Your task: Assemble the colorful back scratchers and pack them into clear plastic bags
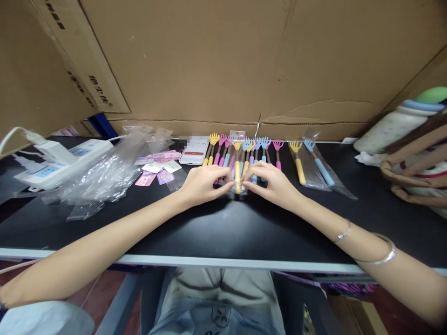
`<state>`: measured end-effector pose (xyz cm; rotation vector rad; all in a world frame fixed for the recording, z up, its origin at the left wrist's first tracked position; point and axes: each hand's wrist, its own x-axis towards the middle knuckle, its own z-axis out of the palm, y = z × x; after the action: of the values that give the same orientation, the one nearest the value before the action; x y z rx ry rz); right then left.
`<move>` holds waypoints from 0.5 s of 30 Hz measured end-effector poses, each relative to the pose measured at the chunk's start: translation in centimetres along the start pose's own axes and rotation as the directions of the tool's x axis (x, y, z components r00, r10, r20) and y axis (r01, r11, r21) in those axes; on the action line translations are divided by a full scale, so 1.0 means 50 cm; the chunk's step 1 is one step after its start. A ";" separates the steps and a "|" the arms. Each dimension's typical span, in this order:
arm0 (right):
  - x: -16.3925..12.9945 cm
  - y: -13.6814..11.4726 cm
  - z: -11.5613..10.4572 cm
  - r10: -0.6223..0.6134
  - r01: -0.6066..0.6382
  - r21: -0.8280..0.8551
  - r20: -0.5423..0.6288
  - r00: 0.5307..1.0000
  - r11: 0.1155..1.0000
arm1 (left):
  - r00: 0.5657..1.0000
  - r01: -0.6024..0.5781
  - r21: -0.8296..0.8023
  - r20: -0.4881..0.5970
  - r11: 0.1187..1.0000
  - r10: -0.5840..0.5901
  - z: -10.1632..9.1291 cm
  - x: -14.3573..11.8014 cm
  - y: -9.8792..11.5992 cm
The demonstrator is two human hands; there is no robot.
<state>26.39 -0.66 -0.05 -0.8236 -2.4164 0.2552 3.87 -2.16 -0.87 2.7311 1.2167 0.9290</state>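
Note:
A yellow back scratcher (238, 173) with a claw-shaped head lies upright in my view inside a clear plastic bag (238, 133). My left hand (208, 183) pinches the bag's near left edge between thumb and fingers. On the other side, my right hand (270, 182) pinches the near right edge, close to the yellow handle. Behind my hands lies a row of more back scratchers in yellow, pink and blue, such as a pink one (278, 151); my fingers partly hide them. To the right, a yellow back scratcher (299, 168) and a blue back scratcher (324, 170) lie in clear bags.
A pile of clear bags (104, 174) lies at left beside a white power strip (66, 163). Small printed cards (160, 168) and a phone (194, 151) are left of the row. A bottle (398, 125) leans at right, near a brown bag (415, 172). Cardboard (209, 70) walls the back.

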 end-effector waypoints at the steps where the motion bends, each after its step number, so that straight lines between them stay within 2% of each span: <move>1: -0.001 0.002 0.000 -0.001 0.001 -0.009 -0.002 1.000 1.000 | 1.000 -0.005 0.004 -0.003 1.000 0.005 -0.001 0.000 0.001; 9: 0.000 0.002 0.001 -0.026 0.029 -0.110 0.035 0.999 0.993 | 0.997 -0.061 0.039 -0.044 0.997 0.063 -0.006 0.001 0.009; 15: 0.003 -0.002 0.005 0.040 -0.040 -0.072 0.003 0.999 0.997 | 0.999 0.010 0.020 -0.030 1.000 -0.010 0.000 0.001 0.004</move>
<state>26.11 -0.64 -0.14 -0.9054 -2.4276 0.1865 4.00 -2.27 -0.80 2.7335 1.2499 0.9659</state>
